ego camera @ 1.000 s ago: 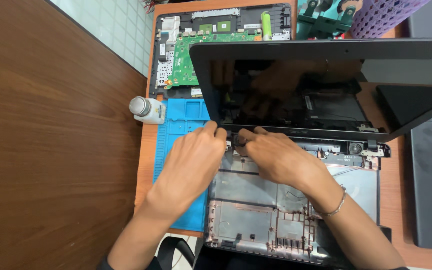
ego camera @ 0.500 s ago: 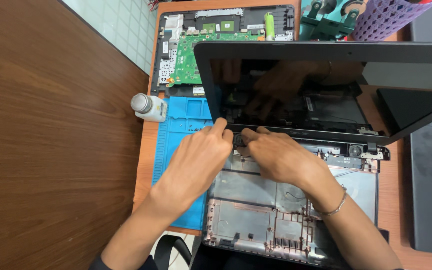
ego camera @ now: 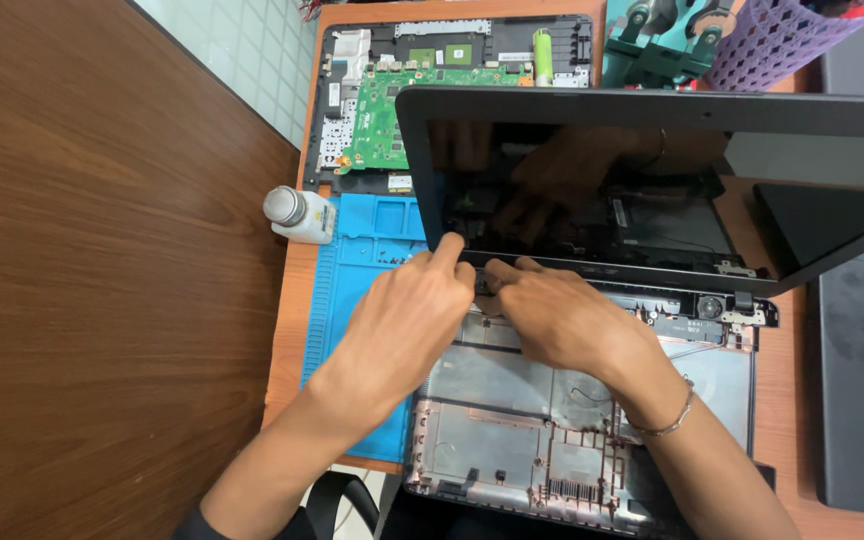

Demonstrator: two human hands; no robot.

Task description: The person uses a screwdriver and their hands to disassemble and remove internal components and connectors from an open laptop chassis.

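Both hands are in at the hinge edge of the stripped laptop base point(ego camera: 572, 420), which lies half on the blue mat point(ego camera: 362, 290) on the desk point(ego camera: 292, 330). The left hand point(ego camera: 402, 320) and right hand point(ego camera: 562, 320) pinch at the lower edge of the raised screen point(ego camera: 652, 190), fingers bent; what they clasp stays hidden. A small white bottle point(ego camera: 297, 213) stands just beside the mat.
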